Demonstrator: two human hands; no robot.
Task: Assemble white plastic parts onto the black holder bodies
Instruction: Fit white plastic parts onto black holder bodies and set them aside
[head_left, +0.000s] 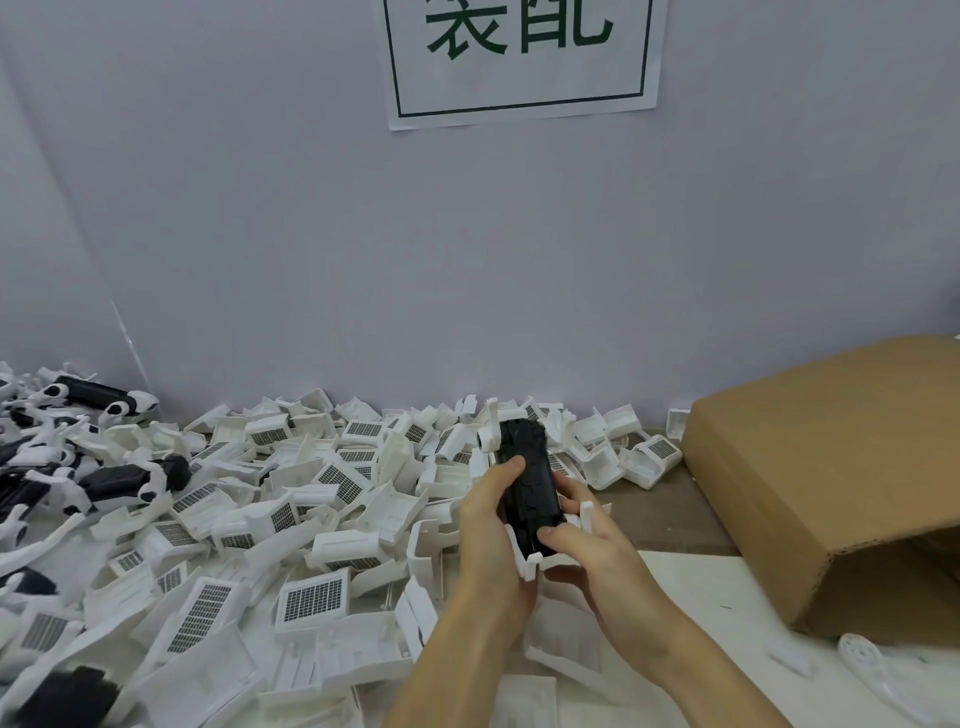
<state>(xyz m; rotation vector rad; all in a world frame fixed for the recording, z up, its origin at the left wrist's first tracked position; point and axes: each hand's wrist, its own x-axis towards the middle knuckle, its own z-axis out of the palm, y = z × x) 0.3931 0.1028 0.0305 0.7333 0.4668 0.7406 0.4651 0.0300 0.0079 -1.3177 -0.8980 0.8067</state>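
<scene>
A black holder body (525, 478) stands lengthwise above the table, held between both hands. My left hand (491, 530) grips its left side, thumb on the top face. My right hand (587, 551) grips its near end, thumb pressed on the black surface. One white plastic part (488, 436) sits at the body's far left corner. Another white piece (524, 558) shows at the near end between my hands. How firmly either is seated cannot be told. A big heap of loose white parts (311, 519) covers the table to the left.
Assembled black-and-white holders (104, 400) lie piled at the far left. A brown cardboard box (831, 478) lies on its side at the right. A white round-ended piece (867, 660) rests in front of it. A grey wall (467, 260) with a paper sign (519, 57) closes the back.
</scene>
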